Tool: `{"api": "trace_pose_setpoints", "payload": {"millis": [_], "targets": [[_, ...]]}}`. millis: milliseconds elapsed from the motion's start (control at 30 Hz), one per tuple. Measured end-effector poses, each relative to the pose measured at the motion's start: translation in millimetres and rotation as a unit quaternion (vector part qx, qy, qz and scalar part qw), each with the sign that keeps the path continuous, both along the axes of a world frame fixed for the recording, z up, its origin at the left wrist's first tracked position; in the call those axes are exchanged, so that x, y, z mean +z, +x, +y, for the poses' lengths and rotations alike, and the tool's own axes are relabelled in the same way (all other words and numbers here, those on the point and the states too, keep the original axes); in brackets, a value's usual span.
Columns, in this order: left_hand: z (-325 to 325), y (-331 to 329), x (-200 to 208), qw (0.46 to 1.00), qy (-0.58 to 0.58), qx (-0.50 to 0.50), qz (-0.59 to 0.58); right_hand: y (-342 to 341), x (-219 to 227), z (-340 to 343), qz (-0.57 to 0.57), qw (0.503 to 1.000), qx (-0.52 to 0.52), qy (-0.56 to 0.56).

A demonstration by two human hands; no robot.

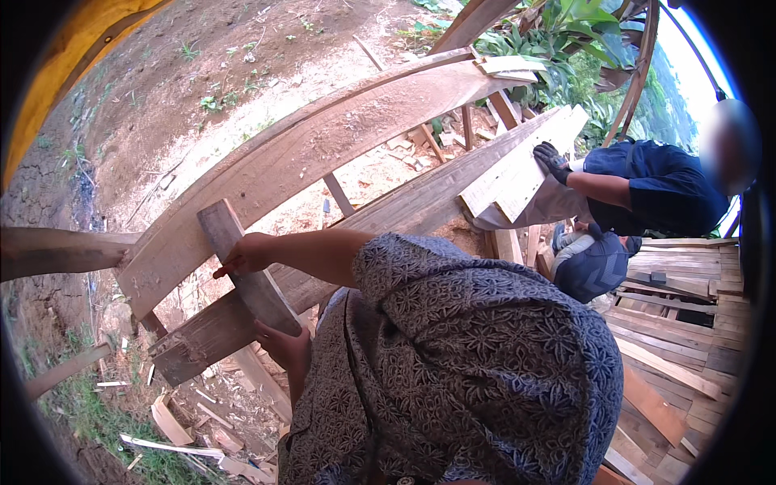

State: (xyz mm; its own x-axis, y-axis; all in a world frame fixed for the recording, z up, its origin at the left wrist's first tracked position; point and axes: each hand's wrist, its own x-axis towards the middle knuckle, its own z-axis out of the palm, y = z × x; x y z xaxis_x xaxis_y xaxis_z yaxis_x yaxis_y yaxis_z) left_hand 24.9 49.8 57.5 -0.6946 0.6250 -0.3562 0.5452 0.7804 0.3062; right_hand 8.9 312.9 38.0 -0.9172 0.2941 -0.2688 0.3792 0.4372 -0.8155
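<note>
A short weathered board (257, 283) lies crosswise over a long plank (202, 335) that runs up to the right. My left hand (283, 346) grips the near end of this short board, thumb along its face. Over the board's middle reaches my right hand (247, 254), its fingers pinched together at the left edge. Whatever sits between those fingertips, if anything, is too small to make out. Just beyond, a wide curved timber (323, 125) with sawdust on it runs beside the long plank. My patterned shirt hides much of my left arm.
At the right a person in dark blue (659, 182) rests a gloved hand on pale boards (525, 174). Another person (594, 263) crouches below. Wood offcuts (174, 420) litter the ground at lower left. A stack of planks (671, 347) lies at right; a post (65, 250) stands left.
</note>
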Motion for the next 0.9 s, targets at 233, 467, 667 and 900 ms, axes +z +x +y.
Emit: {"api": "trace_pose_setpoints", "payload": {"millis": [233, 467, 667, 900], "targets": [[-7.3, 14.1, -32.7, 0.999, 0.043, -0.01, 0.008, 31.9, 6.5, 12.1, 0.019, 1.0, 0.005, 0.001], [30.7, -17.9, -70.1, 0.99, 0.107, -0.05, 0.083, 31.3, 9.2, 16.4, 0.101, 0.993, 0.012, -0.064], [89.5, -17.7, -49.2, 0.985, -0.056, 0.141, -0.08, 4.9, 35.5, 14.6, 0.085, 0.99, 0.104, -0.036], [108.9, -7.8, -44.3, 0.968, -0.151, 0.198, -0.037, 54.9, 6.3, 21.6, 0.147, 0.985, 0.09, -0.018]]}}
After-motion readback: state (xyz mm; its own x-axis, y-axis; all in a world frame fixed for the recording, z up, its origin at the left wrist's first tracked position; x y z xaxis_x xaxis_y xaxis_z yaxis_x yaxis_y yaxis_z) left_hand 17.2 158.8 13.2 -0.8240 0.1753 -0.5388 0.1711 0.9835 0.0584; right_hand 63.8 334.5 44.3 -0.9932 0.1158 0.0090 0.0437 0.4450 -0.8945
